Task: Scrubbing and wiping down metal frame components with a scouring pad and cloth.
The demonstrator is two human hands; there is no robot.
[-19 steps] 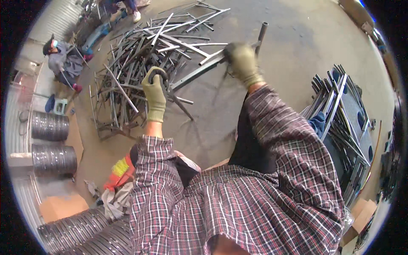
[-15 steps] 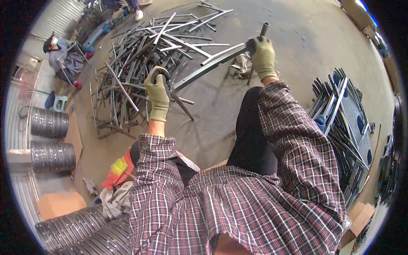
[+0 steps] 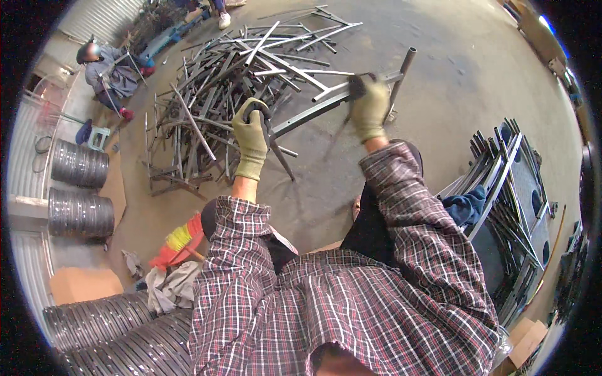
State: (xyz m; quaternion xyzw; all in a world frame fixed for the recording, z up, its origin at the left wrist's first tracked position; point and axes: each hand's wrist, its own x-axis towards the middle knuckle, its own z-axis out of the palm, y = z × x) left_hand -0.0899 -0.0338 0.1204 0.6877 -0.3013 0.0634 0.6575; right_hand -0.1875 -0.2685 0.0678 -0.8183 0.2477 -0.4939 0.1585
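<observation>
My left hand (image 3: 251, 136), in an olive work glove, grips the near end of a grey metal frame (image 3: 312, 108) made of welded tubes. My right hand (image 3: 370, 108), gloved the same, holds a dark tool whose head rests on the frame's upper end; the tool is blurred. A short round tube (image 3: 402, 74) stands up from the frame's far end. Beyond the frame, a heap of grey metal bars (image 3: 219, 75) lies on the concrete floor.
A stack of finished dark frames (image 3: 508, 207) with a blue cloth (image 3: 467, 208) stands at my right. A seated person in a helmet (image 3: 103, 66) works at far left. Coiled wire rolls (image 3: 78, 188) line the left wall; a broom (image 3: 177, 241) and rags lie near.
My right hand has swung from the left side of the frame up and right along it, then back down onto the frame's upper end. My left hand keeps its grip.
</observation>
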